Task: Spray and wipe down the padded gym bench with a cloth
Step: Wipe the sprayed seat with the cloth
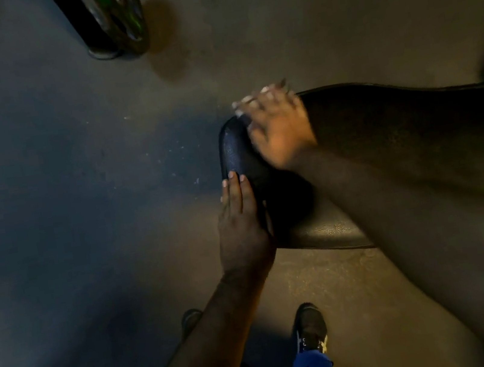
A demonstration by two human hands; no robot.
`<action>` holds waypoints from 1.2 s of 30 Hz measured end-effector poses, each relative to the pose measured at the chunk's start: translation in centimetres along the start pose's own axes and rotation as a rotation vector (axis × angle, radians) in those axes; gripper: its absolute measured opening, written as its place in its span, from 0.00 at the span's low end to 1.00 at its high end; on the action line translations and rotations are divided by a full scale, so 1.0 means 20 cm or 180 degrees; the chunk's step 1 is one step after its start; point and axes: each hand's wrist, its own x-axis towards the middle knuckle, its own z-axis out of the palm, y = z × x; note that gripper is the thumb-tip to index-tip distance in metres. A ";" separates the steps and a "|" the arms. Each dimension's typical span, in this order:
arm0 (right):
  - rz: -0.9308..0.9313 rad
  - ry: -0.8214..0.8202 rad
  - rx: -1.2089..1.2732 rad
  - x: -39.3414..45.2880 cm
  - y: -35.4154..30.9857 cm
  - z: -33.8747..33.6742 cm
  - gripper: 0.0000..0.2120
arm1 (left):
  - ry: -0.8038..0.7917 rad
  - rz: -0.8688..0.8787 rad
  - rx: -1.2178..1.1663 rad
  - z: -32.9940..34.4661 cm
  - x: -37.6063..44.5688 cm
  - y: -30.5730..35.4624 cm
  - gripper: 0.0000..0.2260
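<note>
Wiping step, looks like: right hand [277, 127] flat and blurry on the bench [401, 139] end, cloth not visible, left hand [241, 224] open, bracing the edge; next sweep goes along the pad.

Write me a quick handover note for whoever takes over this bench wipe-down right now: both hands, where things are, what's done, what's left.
Left hand: flat, open, against the near side edge of the padded bench, by its end.
Right hand: motion-blurred, pressed on top of the bench's end; something pale shows at the fingertips, possibly the cloth, but I can't tell.
No spray bottle in view.
Done: can't judge how much has been wiped; no wet streaks are clear in this dim light.
Left: probably the long stretch of pad running right, then the sides.
Nearby: a weight plate stands on the floor beyond.
</note>
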 end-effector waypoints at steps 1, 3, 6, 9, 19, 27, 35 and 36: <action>-0.0389 -0.0050 0.0030 -0.09 -0.07 0.03 0.29 | 0.0047 -0.0042 -0.0009 0.00 -0.01 0.02 0.26; -0.1147 -0.0349 0.0123 -0.26 -0.05 0.05 0.28 | 0.0117 -0.0171 0.0001 0.01 -0.04 0.05 0.27; -0.0744 -0.0098 0.0232 -0.15 0.06 0.01 0.28 | 0.0149 -0.0309 -0.0051 0.03 -0.11 0.07 0.29; 0.0009 0.0006 0.0317 -0.16 -0.06 0.04 0.28 | 0.0137 -0.0262 -0.0135 0.02 -0.15 0.06 0.29; -0.0068 0.0155 0.0139 -0.38 -0.20 0.12 0.28 | 0.0238 -0.0206 -0.0412 -0.14 -0.19 -0.06 0.22; 0.0105 0.0110 0.0014 -0.51 -0.13 0.12 0.28 | 0.0277 -0.0457 0.0340 -0.27 -0.26 -0.15 0.22; -0.0447 0.0021 -0.0279 -0.62 -0.10 0.14 0.27 | 0.0425 -0.0304 0.0363 -0.21 -0.23 -0.16 0.18; 0.0052 0.0149 -0.0073 -0.61 -0.13 0.13 0.27 | 0.0453 -0.0281 0.0351 -0.21 -0.23 -0.15 0.18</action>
